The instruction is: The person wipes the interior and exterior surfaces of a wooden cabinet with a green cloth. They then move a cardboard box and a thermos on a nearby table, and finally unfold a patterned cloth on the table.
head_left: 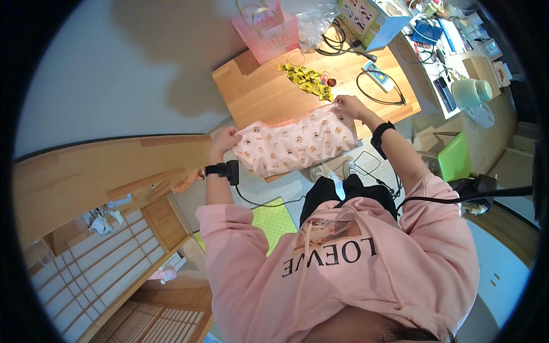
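Note:
A pink patterned plastic bag (298,141) is spread wide across the near edge of the wooden table (253,92). My left hand (224,139) pinches its upper left corner, and my right hand (348,107) grips the upper right corner. An orange-pink edge runs along the bag's top between the hands. Just beyond the bag, several small yellow-wrapped packets (302,79) lie in a cluster, with a dark red round item (331,82) beside them. Both wrists wear black straps.
Pink gift bags (274,36), a clear plastic bag (315,25), black cables (339,45) and a box (373,21) stand at the table's back. A handheld device (378,76) lies right, by a looped black cable (364,92). A green chair (454,158) is further right.

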The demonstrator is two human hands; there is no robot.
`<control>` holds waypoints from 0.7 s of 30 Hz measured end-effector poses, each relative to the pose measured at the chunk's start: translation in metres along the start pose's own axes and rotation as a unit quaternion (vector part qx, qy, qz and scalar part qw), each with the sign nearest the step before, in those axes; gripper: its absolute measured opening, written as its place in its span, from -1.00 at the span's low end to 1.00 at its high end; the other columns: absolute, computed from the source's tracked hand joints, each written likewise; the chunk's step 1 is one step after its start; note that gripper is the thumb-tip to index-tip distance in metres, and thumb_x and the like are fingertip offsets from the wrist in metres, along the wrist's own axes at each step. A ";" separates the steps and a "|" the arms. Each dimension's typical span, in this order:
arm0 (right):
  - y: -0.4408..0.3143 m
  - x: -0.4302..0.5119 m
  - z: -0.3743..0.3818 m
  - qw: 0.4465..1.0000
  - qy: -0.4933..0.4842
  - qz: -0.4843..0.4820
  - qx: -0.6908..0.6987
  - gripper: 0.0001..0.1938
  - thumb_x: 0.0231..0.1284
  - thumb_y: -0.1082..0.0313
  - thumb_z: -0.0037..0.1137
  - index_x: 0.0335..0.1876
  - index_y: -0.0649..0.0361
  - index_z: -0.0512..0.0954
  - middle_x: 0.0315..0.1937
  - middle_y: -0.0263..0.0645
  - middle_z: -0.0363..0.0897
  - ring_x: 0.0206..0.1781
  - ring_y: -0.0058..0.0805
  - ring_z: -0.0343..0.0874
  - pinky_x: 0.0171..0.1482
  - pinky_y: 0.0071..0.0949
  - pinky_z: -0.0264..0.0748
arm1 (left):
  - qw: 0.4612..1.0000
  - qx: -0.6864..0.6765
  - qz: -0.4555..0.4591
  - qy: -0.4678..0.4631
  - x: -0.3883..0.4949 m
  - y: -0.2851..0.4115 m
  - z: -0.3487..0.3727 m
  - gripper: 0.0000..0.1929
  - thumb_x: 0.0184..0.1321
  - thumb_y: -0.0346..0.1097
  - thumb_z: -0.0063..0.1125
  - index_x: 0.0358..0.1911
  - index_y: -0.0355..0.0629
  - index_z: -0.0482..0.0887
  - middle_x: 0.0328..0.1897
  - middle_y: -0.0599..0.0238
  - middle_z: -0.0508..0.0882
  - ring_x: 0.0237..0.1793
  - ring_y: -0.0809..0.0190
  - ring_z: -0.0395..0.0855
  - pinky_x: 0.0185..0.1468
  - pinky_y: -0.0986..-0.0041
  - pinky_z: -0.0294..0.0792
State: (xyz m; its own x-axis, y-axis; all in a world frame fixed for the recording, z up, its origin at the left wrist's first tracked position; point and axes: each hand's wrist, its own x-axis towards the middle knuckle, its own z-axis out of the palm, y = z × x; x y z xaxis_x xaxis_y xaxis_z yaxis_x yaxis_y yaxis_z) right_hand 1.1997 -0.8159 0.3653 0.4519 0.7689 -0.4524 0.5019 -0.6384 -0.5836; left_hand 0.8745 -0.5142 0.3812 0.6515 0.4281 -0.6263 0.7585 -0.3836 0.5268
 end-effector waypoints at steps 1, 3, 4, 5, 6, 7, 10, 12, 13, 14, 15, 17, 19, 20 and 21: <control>-0.003 0.002 0.004 0.999 0.045 0.016 -0.003 -0.54 -0.02 -0.05 0.23 -0.12 0.17 0.57 -0.27 -0.11 0.64 -0.16 -0.14 0.62 -0.06 -0.28 0.51 | 0.997 0.056 0.008 0.058 0.005 0.002 0.004 -0.69 0.07 -0.17 0.14 -0.20 -0.23 0.62 -0.32 0.23 0.64 -0.28 0.24 0.59 -0.20 0.41 0.40; -0.012 0.001 0.013 0.995 0.099 0.015 -0.019 -0.57 0.03 0.10 0.18 -0.01 0.16 0.50 -0.13 -0.07 0.56 -0.08 -0.11 0.55 -0.05 -0.24 0.48 | 0.969 0.180 -0.013 0.167 0.007 0.011 0.021 -0.63 0.08 -0.11 0.12 -0.15 -0.25 0.60 -0.21 0.10 0.64 -0.17 0.09 0.59 -0.11 0.27 0.41; -0.017 -0.001 0.017 0.987 0.155 0.005 -0.037 -0.56 0.03 0.12 0.17 0.02 0.16 0.47 -0.08 -0.05 0.52 -0.05 -0.10 0.52 -0.04 -0.24 0.47 | 0.944 0.226 -0.021 0.238 0.002 0.017 0.032 -0.61 0.14 -0.08 0.05 -0.09 -0.23 0.58 -0.07 -0.01 0.59 -0.03 -0.07 0.51 0.03 0.14 0.34; -0.024 -0.006 0.021 0.979 0.196 0.013 -0.059 -0.54 0.04 0.15 0.16 0.06 0.16 0.44 -0.03 -0.03 0.49 -0.02 -0.10 0.50 -0.02 -0.23 0.46 | 0.927 0.216 0.017 0.307 -0.005 0.022 0.039 -0.62 0.16 -0.10 0.05 -0.06 -0.21 0.56 -0.04 0.01 0.58 0.01 -0.07 0.49 0.06 0.14 0.32; -0.033 -0.008 0.023 0.965 0.244 -0.002 -0.097 -0.47 0.02 0.23 0.14 0.16 0.18 0.34 0.08 0.00 0.35 0.03 -0.06 0.42 0.02 -0.21 0.41 | 0.910 0.203 0.048 0.358 -0.011 0.028 0.044 -0.64 0.19 -0.12 0.04 -0.04 -0.20 0.55 -0.02 0.03 0.56 0.05 -0.07 0.47 0.10 0.14 0.29; -0.042 -0.013 0.023 0.950 0.287 -0.073 -0.104 -0.47 0.02 0.25 0.14 0.16 0.18 0.34 0.10 0.01 0.34 0.05 -0.05 0.41 0.04 -0.20 0.40 | 0.889 0.189 0.081 0.408 -0.019 0.032 0.049 -0.65 0.21 -0.14 0.04 -0.01 -0.19 0.53 0.01 0.05 0.55 0.08 -0.07 0.44 0.14 0.14 0.26; -0.066 -0.057 0.031 0.927 0.289 -0.202 -0.129 -0.44 0.03 0.25 0.11 0.21 0.15 0.31 0.20 0.00 0.26 0.16 -0.06 0.33 0.14 -0.17 0.33 | 0.837 -0.057 0.046 0.542 -0.077 0.027 0.088 -0.60 0.24 -0.22 0.04 0.10 -0.25 0.42 0.07 0.08 0.51 0.12 -0.01 0.42 0.19 0.18 0.21; -0.079 -0.086 0.043 0.922 0.205 -0.274 -0.180 -0.40 0.07 0.17 0.06 0.29 0.08 0.25 0.30 -0.07 0.16 0.30 -0.11 0.21 0.26 -0.16 0.20 | 0.821 -0.181 0.029 0.541 -0.096 0.017 0.116 -0.55 0.24 -0.23 0.06 0.16 -0.28 0.35 0.12 0.09 0.49 0.12 0.06 0.42 0.19 0.24 0.22; -0.081 -0.097 0.050 0.913 0.164 -0.302 -0.218 -0.37 0.09 0.13 0.04 0.33 0.05 0.21 0.34 -0.10 0.12 0.35 -0.13 0.13 0.31 -0.15 0.12 | 0.840 -0.202 0.023 0.504 -0.100 0.011 0.130 -0.53 0.25 -0.24 0.06 0.18 -0.29 0.32 0.13 0.09 0.48 0.11 0.10 0.42 0.19 0.27 0.22; -0.081 -0.100 0.056 0.897 0.125 -0.341 -0.252 -0.34 0.11 0.08 0.02 0.36 0.02 0.17 0.38 -0.14 0.07 0.41 -0.16 0.06 0.36 -0.14 0.04 | 0.860 -0.234 -0.024 0.452 -0.102 0.003 0.141 -0.51 0.26 -0.24 0.06 0.20 -0.31 0.30 0.15 0.09 0.47 0.10 0.14 0.42 0.18 0.31 0.23; -0.078 -0.099 0.063 0.903 0.107 -0.325 -0.261 -0.32 0.12 0.03 -0.01 0.39 -0.01 0.13 0.40 -0.17 0.03 0.43 -0.18 0.02 0.39 -0.13 -0.02 | 0.868 -0.277 0.024 0.412 -0.100 -0.005 0.150 -0.53 0.26 -0.24 0.07 0.18 -0.31 0.33 0.12 0.12 0.49 0.08 0.19 0.43 0.16 0.34 0.25; -0.067 -0.090 0.077 0.909 0.057 -0.303 -0.281 -0.27 0.14 -0.06 -0.06 0.44 -0.07 0.04 0.44 -0.23 -0.04 0.47 -0.22 -0.06 0.43 -0.12 -0.16 | 0.874 -0.382 0.038 0.298 -0.096 -0.019 0.163 -0.56 0.26 -0.23 0.09 0.13 -0.32 0.40 0.06 0.18 0.53 0.03 0.28 0.46 0.12 0.41 0.28; -0.054 -0.075 0.088 0.905 0.072 -0.306 -0.287 -0.27 0.18 -0.13 -0.13 0.45 -0.09 0.01 0.46 -0.21 -0.09 0.48 -0.20 -0.09 0.44 -0.12 -0.21 | 0.877 -0.423 -0.017 0.225 -0.092 -0.035 0.163 -0.63 0.24 -0.24 0.13 0.05 -0.31 0.49 -0.05 0.27 0.59 -0.05 0.36 0.48 0.07 0.49 0.31; -0.048 -0.069 0.093 0.907 0.074 -0.302 -0.286 -0.27 0.19 -0.14 -0.14 0.45 -0.10 0.00 0.46 -0.21 -0.09 0.48 -0.20 -0.10 0.44 -0.12 -0.21 | 0.881 -0.423 -0.063 0.201 -0.089 -0.041 0.164 -0.66 0.23 -0.25 0.15 0.00 -0.30 0.54 -0.11 0.31 0.62 -0.09 0.40 0.50 0.04 0.53 0.32; -0.044 -0.063 0.096 0.914 0.044 -0.272 -0.298 -0.28 0.20 -0.15 -0.16 0.45 -0.10 0.00 0.46 -0.21 -0.10 0.49 -0.20 -0.12 0.45 -0.12 -0.21 | 0.868 -0.462 -0.044 0.174 -0.089 -0.044 0.164 -0.68 0.22 -0.25 0.17 -0.04 -0.29 0.57 -0.15 0.35 0.63 -0.12 0.42 0.50 0.01 0.56 0.32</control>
State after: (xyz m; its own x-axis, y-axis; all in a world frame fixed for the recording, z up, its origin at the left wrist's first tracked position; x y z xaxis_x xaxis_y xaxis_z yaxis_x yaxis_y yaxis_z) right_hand 1.0780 -0.8331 0.3546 0.0597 0.9894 -0.1327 0.9709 -0.0884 -0.2227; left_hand 0.7807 -0.6690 0.3192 0.4335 0.7063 -0.5597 0.3883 0.4141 0.8232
